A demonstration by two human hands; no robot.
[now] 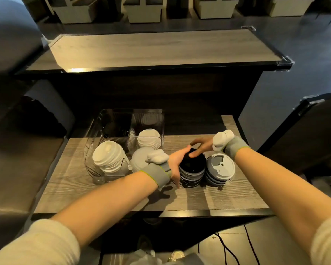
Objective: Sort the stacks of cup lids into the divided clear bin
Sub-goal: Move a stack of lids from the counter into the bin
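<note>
While hands (177, 163) (204, 145) touch it, the black stack (192, 166) stands upright — tops up.

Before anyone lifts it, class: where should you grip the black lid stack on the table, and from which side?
Grip the black lid stack low on its sides, coming from its left, where the left hand wraps it: the grey lid stack stands close on its right. It is a loose column, so the right hand should probably steady the top.

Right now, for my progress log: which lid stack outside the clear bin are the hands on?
The stack of black plastic lids, left of the grey-topped stack: the left hand wraps its side, the right hand reaches over its top.
</note>
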